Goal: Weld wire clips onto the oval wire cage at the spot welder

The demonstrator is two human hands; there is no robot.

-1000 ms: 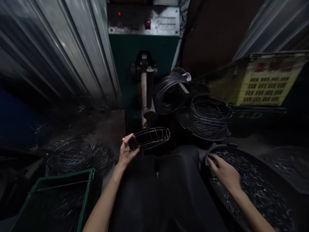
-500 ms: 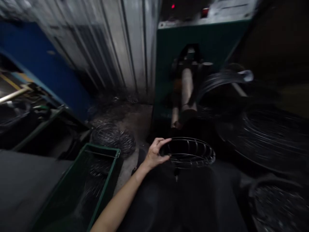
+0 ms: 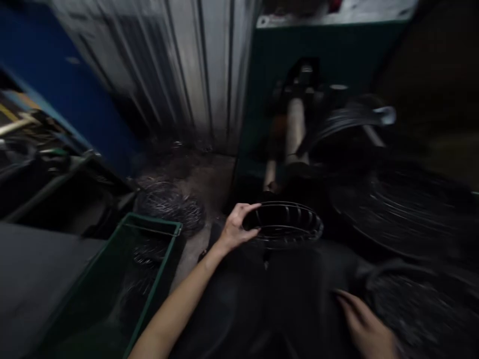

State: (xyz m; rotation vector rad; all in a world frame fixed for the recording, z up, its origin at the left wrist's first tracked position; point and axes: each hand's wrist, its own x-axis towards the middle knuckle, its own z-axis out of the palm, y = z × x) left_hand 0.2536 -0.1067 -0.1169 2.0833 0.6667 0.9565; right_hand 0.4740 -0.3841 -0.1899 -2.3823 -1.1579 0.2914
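Note:
My left hand (image 3: 237,227) grips the left side of a round wire frame (image 3: 299,207), thumb and fingers pinched on its rings. The frame is made of thin rings joined by short cross wires and sits above my dark-clothed lap. At the lower right, my right hand (image 3: 368,326) is in view, blurred, with its fingers pointing up and left near the dark cloth. Whether it holds anything small cannot be made out. To its right stands a dark round container (image 3: 377,274) full of small dark pieces.
A green machine (image 3: 322,50) with a pale bar (image 3: 295,127) faces me. Wire coils (image 3: 407,204) lie at the right. On the left are a green bin (image 3: 127,217) with wire pieces and, on the floor, wire bundles (image 3: 168,202). Corrugated metal (image 3: 209,65) stands behind.
My right hand has come into view at the lower right. The view has shifted a little; the wire frame stays in my left hand and appears slightly further left and up.

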